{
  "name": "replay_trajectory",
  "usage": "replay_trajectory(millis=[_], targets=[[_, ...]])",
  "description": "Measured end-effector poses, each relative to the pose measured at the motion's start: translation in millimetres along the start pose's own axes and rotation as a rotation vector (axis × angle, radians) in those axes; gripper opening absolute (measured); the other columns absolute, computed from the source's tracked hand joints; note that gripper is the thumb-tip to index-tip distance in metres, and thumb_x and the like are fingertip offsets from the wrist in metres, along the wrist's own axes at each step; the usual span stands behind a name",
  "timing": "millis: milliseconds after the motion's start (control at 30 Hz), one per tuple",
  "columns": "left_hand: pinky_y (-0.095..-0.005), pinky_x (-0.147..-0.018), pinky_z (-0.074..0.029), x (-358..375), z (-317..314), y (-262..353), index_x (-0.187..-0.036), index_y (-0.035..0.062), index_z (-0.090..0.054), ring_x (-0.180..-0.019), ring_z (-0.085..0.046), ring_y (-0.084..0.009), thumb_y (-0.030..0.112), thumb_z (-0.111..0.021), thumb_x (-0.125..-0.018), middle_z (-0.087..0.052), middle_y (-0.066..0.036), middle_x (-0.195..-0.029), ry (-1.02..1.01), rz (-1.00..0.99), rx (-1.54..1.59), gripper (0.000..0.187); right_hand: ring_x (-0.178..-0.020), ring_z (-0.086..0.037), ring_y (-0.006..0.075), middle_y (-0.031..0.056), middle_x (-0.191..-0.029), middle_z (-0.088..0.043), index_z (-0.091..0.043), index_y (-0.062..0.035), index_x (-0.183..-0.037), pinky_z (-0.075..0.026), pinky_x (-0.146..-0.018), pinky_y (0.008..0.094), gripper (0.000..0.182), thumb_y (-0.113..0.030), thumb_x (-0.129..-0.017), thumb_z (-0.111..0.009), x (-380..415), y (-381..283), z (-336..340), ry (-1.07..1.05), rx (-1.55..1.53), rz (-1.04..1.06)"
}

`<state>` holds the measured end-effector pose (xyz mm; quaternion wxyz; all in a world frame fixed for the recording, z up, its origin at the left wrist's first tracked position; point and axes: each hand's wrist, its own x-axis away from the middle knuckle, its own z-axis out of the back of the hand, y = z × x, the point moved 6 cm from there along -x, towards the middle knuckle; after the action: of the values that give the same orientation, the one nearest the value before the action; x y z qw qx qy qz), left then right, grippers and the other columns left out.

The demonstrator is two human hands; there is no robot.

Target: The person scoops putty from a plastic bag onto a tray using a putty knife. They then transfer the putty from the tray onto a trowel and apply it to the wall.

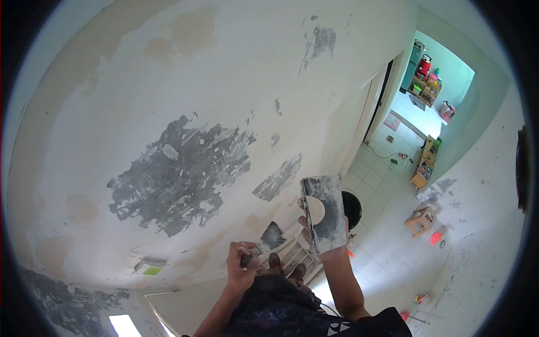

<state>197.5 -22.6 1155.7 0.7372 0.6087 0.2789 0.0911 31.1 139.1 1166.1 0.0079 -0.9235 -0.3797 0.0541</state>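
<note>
My left hand (241, 264) is closed around the handle of a small pointed trowel (273, 236), its grey blade smeared with white and tilted up. My right hand (305, 227) grips a flat rectangular plastering board (331, 216) from behind, fingers at its left edge. White smears cover the board's grey face, and a pale rounded patch shows at its left side. Both tools are held apart, in front of a cream wall (269, 50) with a large rough grey patch (185, 174) and smaller grey streaks.
Below me are ladder rungs (289, 255) and my shoes (274, 259). A black round bucket (352, 210) stands behind the board. Right of it, a wooden stool (420, 221) and a low wooden shelf (425, 163) stand on the tiled floor (365, 247). A doorway opens at upper right.
</note>
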Motion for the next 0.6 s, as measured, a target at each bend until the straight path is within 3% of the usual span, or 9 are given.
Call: replay_trajectory(millis=[100, 133, 167, 233, 267, 333, 500, 600], targets=[[-0.0296, -0.075, -0.048, 4, 8, 18, -0.104, 0.007, -0.04, -0.084, -0.058, -0.0153, -0.001, -0.067, -0.081, -0.062, -0.014, -0.108, 0.039, -0.134, 0.029, 0.036, -0.102, -0.066, 0.0369, 0.0226, -0.131, -0.06, -0.045, -0.0029, -0.144, -0.059, -0.074, 0.0439, 0.061, -0.045, -0.1, -0.042, 2, -4, 13, 0.006, 0.039, 0.077], [-0.0296, -0.071, -0.049, 7, 11, 25, -0.103, 0.0055, -0.044, -0.077, -0.062, -0.0183, 0.0, -0.072, -0.078, -0.066, -0.015, -0.101, 0.032, -0.118, -0.057, 0.039, -0.102, -0.066, 0.0369, 0.0226, -0.131, -0.06, -0.045, -0.0029, -0.144, -0.059, -0.074, 0.0439, 0.061, -0.045, -0.1, -0.042, 3, -4, 18, 0.01, 0.038, 0.074], [-0.0296, -0.071, -0.049, 8, 10, 39, -0.103, 0.0055, -0.044, -0.077, -0.062, -0.0183, 0.0, -0.072, -0.078, -0.066, -0.015, -0.101, 0.035, -0.115, -0.058, 0.039, -0.104, -0.066, 0.0359, 0.0217, -0.131, -0.06, -0.045, -0.0034, -0.145, -0.059, -0.076, 0.0428, 0.06, -0.043, -0.1, -0.042, 6, -11, 24, 0.096, 0.722, 0.162], [-0.0302, -0.063, -0.051, 5, -2, 74, -0.098, 0.0047, -0.05, -0.07, -0.067, -0.0236, 0.0, -0.076, -0.073, -0.07, -0.017, -0.094, -0.066, -0.184, -0.342, 0.037, -0.106, -0.066, 0.0348, 0.0208, -0.131, -0.06, -0.045, -0.0039, -0.145, -0.059, -0.079, 0.0417, 0.059, -0.042, -0.1, -0.042, 6, -13, 16, 0.174, 1.408, 0.24], [-0.0302, -0.063, -0.051, 4, -2, 80, -0.098, 0.0047, -0.05, -0.07, -0.067, -0.0236, 0.0, -0.076, -0.073, -0.07, -0.017, -0.094, -0.062, -0.182, -0.344, 0.037, -0.101, -0.067, 0.0264, 0.0168, -0.123, -0.064, -0.051, 0.0, -0.137, -0.059, -0.08, 0.0372, 0.047, -0.02, -0.095, -0.052, 3, -11, 6, 0.221, 0.96, 0.273], [-0.0319, -0.056, -0.053, 3, -2, 97, -0.09, 0.0043, -0.054, -0.067, -0.07, -0.0262, 0.0, -0.08, -0.07, -0.071, -0.018, -0.091, -0.057, -0.314, -0.489, 0.033, -0.095, -0.069, 0.0179, 0.0128, -0.114, -0.069, -0.057, 0.0038, -0.129, -0.058, -0.081, 0.0327, 0.04, 0.002, -0.09, -0.063, 0, -10, 0, 0.26, 0.508, 0.292], [-0.0322, -0.057, -0.055, -5, 13, 130, -0.088, 0.0036, -0.057, -0.071, -0.071, -0.0251, 0.003, -0.082, -0.072, -0.071, -0.016, -0.091, -0.076, -0.198, -0.631, 0.03, -0.096, -0.069, 0.0167, 0.011, -0.114, -0.068, -0.056, 0.0059, -0.127, -0.058, -0.082, 0.0322, 0.035, 0.002, -0.092, -0.061, -1, -13, 4, 0.267, 0.572, 0.35], [-0.0321, -0.06, -0.056, 4, -11, 148, -0.089, 0.0029, -0.058, -0.071, -0.07, -0.0255, 0.007, -0.084, -0.074, -0.069, -0.015, -0.09, -0.182, -0.125, -0.471, 0.031, -0.094, -0.069, 0.0171, 0.009, -0.112, -0.069, -0.057, 0.0033, -0.126, -0.058, -0.082, 0.0324, 0.035, 0.003, -0.091, -0.061, 0, -12, 13, 0.311, 0.603, 0.488]])
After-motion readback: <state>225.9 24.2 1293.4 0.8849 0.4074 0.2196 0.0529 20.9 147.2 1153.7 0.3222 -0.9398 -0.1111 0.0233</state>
